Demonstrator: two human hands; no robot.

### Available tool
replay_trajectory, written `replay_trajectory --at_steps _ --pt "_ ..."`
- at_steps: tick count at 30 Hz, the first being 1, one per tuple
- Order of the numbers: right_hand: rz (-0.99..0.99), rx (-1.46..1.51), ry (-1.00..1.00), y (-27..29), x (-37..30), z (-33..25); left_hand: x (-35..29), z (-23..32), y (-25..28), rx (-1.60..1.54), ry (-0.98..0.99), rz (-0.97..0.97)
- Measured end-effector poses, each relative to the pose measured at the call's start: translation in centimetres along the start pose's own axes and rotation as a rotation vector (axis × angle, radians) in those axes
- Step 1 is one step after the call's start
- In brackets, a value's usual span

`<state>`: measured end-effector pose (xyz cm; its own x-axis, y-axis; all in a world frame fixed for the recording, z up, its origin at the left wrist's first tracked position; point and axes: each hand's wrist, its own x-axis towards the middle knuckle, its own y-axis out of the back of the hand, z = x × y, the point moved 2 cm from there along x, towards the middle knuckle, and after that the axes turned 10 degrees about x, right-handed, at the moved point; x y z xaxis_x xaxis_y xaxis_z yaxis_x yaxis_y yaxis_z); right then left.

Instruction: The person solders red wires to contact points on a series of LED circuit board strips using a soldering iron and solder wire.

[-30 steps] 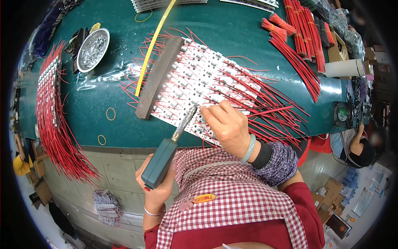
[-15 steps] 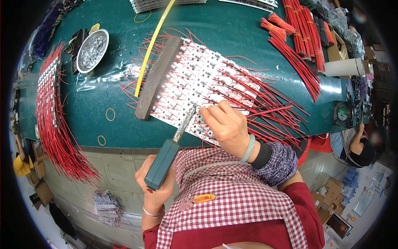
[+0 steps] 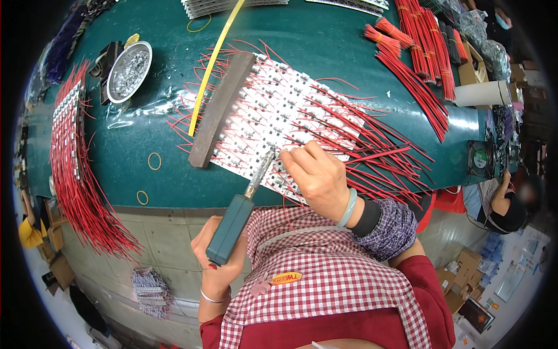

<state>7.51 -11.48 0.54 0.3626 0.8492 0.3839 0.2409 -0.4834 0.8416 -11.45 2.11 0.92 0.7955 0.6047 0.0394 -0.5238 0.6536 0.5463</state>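
My left hand [image 3: 220,249] is wrapped round the dark green handle of a soldering iron [image 3: 231,228]. The iron's metal shaft slants up and right, its tip at a white circuit board panel [image 3: 280,104] dotted with small dark parts. Right beside that tip, my right hand [image 3: 317,174] is closed in a pinch over the panel on a red wire, mostly hidden by the fingers. Many red wires [image 3: 389,154] fan off the panel's right side. A brown bar [image 3: 222,110] lies across its left part, with shorter wires poking out beyond.
On the green table [image 3: 157,186], a metal bowl [image 3: 129,72] with silvery bits stands upper left. Wired boards [image 3: 75,128] hang over the left edge. A yellow strip [image 3: 214,61] crosses near the bar. Bundled red wires [image 3: 418,46] lie upper right. Another person [image 3: 504,200] sits far right.
The soldering iron's handle has shifted very slightly right and up with my left hand. My right hand and the panel stay in place.
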Motion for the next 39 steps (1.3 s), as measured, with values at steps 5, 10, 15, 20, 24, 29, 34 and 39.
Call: replay_trajectory --at_steps 5,10,15,20,24,29,34,39 --pt "-0.004 -0.01 0.002 0.0 0.0 0.0 0.1 -0.1 0.1 0.0 0.001 -0.015" --pt "-0.009 -0.03 0.001 -0.1 0.0 -0.1 0.0 -0.5 -0.2 -0.017 -0.014 -0.003" --pt "0.009 -0.043 0.022 -0.1 0.0 -0.1 -0.5 -0.3 0.1 0.067 -0.136 0.112" --pt "-0.01 -0.035 0.007 -0.1 0.0 -0.1 -1.1 -0.9 0.2 -0.003 -0.053 0.083" --pt "0.025 -0.036 0.019 -0.3 0.1 -0.1 -0.9 -0.3 0.3 -0.016 -0.028 0.081" --pt "0.074 -0.05 0.025 -0.5 0.0 -0.1 -1.1 -0.4 0.3 -0.006 -0.033 0.086" --pt "0.082 -0.053 0.037 -0.5 0.0 -0.2 -1.1 -0.3 0.3 0.009 -0.068 0.086" --pt "0.075 -0.034 0.023 -0.8 -0.2 -0.1 -0.9 -0.5 0.2 -0.016 -0.014 0.017"
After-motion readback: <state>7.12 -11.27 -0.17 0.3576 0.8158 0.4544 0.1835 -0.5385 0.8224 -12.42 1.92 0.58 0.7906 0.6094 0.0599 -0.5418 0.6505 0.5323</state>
